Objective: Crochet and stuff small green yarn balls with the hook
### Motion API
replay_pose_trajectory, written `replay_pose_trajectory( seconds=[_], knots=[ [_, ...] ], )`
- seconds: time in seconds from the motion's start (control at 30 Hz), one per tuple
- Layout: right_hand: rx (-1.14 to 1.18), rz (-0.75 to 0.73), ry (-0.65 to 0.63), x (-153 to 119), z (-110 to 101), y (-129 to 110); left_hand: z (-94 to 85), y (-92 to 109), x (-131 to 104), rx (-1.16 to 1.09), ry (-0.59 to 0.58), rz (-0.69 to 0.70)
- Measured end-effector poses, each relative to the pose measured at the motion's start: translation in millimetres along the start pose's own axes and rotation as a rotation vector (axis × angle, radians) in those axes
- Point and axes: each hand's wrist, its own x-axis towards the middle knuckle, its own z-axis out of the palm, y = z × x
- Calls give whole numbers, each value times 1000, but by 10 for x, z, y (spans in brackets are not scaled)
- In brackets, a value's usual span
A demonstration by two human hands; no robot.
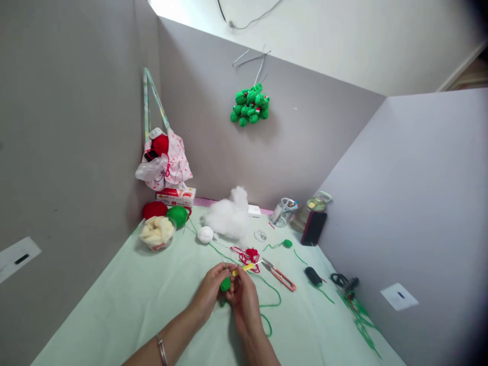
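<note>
Pinching a small green yarn piece (pixel 225 284), the left grip (pixel 208 291) is clamped on it over the cloth-covered bench (pixel 114 305). Just beside, the right grip (pixel 244 296) is closed around a yellow-handled hook (pixel 248 266), slanted with its near end at the piece. The piece looks light, soft and squashable, hardly fragile; its edge near the hook seems the best place to pinch. The stiff, thin hook should sit firmest by its yellow part. A loose green strand (pixel 280 297) curls to the right. Beyond lie orange-handled snips (pixel 284 280), tangled red yarn (pixel 249 256), a white ball (pixel 206 234) and fluffy stuffing (pixel 229 216); a green bunch (pixel 251 107) hangs against the back panel (pixel 206 101).
</note>
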Motion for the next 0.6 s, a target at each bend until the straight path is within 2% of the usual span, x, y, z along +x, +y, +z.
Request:
replay_pose_trajectory(
  seconds=[0.37,0.6],
  knots=[
    [-2,-90,-39,14,-38,80,-34,-51,-20,60,8,20],
    [-60,-44,-67,107,-108,150,-53,-56,-28,70,26,45]
  ],
)
